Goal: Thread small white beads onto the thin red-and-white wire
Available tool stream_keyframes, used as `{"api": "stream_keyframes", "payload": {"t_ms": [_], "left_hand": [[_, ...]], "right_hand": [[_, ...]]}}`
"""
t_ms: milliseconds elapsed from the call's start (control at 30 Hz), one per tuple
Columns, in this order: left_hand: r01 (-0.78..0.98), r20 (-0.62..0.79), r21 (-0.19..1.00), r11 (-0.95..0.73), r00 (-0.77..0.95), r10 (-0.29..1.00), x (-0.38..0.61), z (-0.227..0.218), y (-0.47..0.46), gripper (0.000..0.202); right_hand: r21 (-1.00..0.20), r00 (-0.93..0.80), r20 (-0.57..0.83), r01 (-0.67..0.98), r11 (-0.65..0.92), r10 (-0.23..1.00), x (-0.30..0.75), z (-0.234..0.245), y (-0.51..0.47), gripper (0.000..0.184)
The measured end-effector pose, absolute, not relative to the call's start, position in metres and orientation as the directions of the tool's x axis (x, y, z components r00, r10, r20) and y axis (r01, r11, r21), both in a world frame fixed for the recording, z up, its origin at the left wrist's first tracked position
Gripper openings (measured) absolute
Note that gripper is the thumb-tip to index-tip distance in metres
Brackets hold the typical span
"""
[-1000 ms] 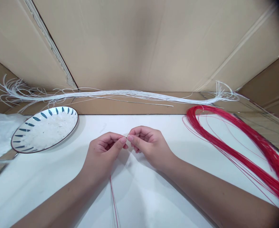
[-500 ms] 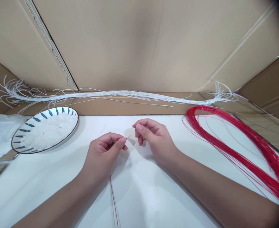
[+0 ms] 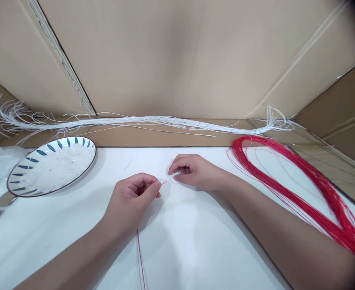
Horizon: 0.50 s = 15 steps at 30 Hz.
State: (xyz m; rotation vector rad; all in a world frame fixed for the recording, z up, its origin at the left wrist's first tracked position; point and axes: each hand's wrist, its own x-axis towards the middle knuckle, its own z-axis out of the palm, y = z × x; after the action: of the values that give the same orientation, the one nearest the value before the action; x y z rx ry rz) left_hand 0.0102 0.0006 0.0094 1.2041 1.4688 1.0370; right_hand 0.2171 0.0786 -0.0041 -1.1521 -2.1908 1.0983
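Note:
My left hand pinches a thin red cord between thumb and forefinger. A short tip of it sticks out to the right of the fingertips, and the rest trails down toward the near edge of the white tabletop. Just right of that tip, my right hand is low over the table, its fingers curled and a gap showing between thumb and forefinger. Close to those fingertips lie tiny clear bits, too small to make out. Nothing is visible inside the right hand.
An oval plate with blue dashes holds many small clear pieces at left, beside a clear plastic bag. A looped bundle of red cord lies at right. White strands stretch along the back, before a cardboard wall.
My right hand has come down to the table, turning flatter, with thumb and forefinger moving apart. My left hand keeps its pinch on the red cord. The whole view has shifted slightly.

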Motion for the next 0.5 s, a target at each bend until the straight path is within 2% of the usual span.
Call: {"api": "stream_keyframes", "payload": {"t_ms": [400, 500], "left_hand": [[0.235, -0.138, 0.96, 0.15, -0.064, 0.988, 0.007, 0.01, 0.002, 0.016], [0.21, -0.155, 0.963, 0.167, -0.073, 0.985, 0.007, 0.011, 0.001, 0.016]], "right_hand": [[-0.774, -0.591, 0.073, 0.474, 0.419, 0.803, 0.213, -0.011, 0.079, 0.015], [-0.89, -0.45, 0.148, 0.328, 0.317, 0.881, 0.206, -0.01, 0.071, 0.009]]}}
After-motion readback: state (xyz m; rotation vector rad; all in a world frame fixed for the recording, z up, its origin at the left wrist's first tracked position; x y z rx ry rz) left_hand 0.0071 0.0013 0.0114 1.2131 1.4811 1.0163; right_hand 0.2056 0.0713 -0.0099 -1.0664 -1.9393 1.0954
